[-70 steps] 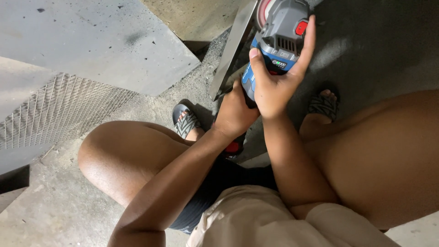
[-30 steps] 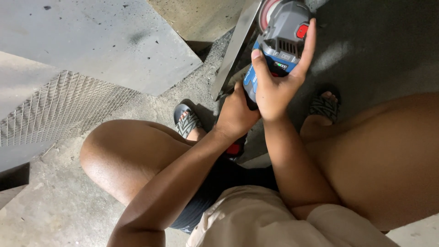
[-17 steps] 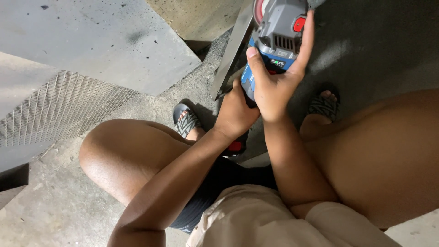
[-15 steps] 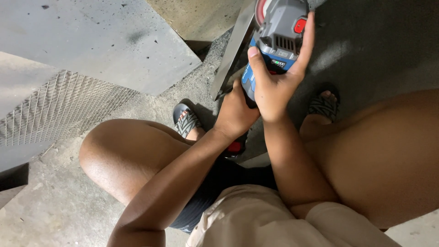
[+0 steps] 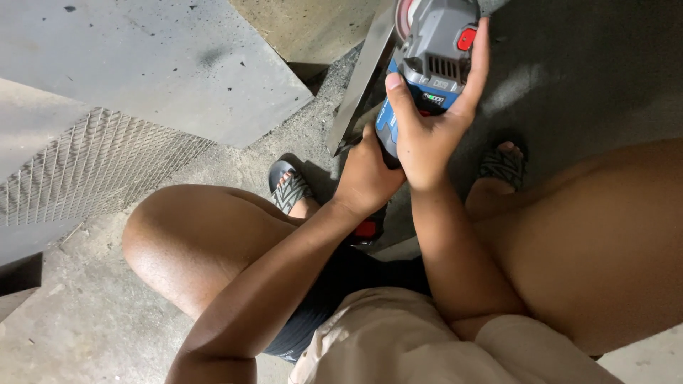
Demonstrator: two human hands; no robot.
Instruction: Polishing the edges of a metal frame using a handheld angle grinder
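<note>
Rough concrete floor (image 5: 92, 313), with grey sheets (image 5: 142, 64) and a mesh panel (image 5: 85, 167) lying at upper left. A squat is held over it, sandals (image 5: 288, 188) on. A grey-blue angle grinder (image 5: 430, 64) is gripped at top centre: the right hand (image 5: 434, 128) is wrapped around its body, fingers closed, and the left hand (image 5: 366, 174) is closed low on the handle. The disc is set against a metal strip (image 5: 363, 78). Grinding or cutting along the strip appears to be in hand; steady two-handed control is called for. No containers are seen.
</note>
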